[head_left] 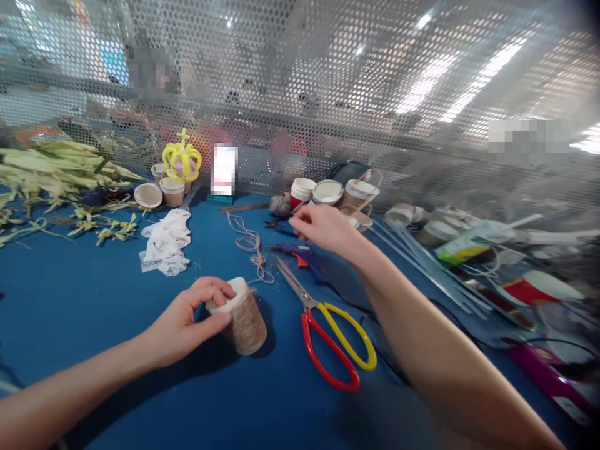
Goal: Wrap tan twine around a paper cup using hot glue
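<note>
My left hand grips a paper cup wrapped in brown twine, thumb on the outside and fingers inside its mouth. The cup tilts toward the hand, and loose twine trails from near it up the table. Farther off, my right hand is stretched over the table with its fingers curled together; whatever they hold, if anything, is hidden. Close to it are dark-handled pliers, a grey ball of yarn and a blue glue gun. Scissors with red and yellow handles lie open between my arms.
A crumpled white cloth lies on the blue table. Pale husks, small pots and a yellow crown stand back left. Cups line a perforated metal screen. Clear glue sticks lie right.
</note>
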{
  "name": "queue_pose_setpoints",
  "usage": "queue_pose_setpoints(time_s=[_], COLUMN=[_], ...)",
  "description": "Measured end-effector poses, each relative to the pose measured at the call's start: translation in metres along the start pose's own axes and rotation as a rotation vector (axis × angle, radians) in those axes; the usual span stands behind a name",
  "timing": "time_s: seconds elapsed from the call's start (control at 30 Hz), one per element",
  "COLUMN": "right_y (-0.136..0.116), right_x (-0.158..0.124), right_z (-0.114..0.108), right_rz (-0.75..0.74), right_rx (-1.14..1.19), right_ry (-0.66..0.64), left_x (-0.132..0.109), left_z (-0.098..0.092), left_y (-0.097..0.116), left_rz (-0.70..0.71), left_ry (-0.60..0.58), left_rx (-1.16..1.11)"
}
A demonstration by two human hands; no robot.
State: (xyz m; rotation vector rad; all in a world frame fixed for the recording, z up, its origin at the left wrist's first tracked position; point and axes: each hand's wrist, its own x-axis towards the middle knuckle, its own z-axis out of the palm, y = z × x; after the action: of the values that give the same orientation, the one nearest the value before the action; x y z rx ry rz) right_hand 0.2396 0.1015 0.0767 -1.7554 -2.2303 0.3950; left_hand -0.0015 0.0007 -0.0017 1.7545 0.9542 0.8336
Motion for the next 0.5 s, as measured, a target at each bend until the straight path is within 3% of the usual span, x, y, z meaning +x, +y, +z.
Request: queue_pose_setpoints(time_s=[0.13, 0.23, 0.33, 0.5], right_y=[0.055, 0.069, 0.064, 0.029], right_x=[-0.026, -0.033, -0.037, -0.064], right_z=[0.029, 0.053, 0.057, 0.032], right_rz=[0.216, 0.314, 0.369, 0.302], right_rx=[-0.085, -0.050, 0.055, 0.379], right_ry=[-0.042, -0.006, 0.080, 0.116], left_x=[0.001, 0.001, 0.001, 0.002], left_z=[-0.003, -0.006, -0.007, -0.005], left_y=[0.001, 0.002, 0.005, 0.009], left_rz=[-0.011, -0.020, -0.043, -0.089], left_ry=[-0.024, -0.050, -0.059, -0.073], left_rx=[0.063, 0.097, 0.113, 0.105])
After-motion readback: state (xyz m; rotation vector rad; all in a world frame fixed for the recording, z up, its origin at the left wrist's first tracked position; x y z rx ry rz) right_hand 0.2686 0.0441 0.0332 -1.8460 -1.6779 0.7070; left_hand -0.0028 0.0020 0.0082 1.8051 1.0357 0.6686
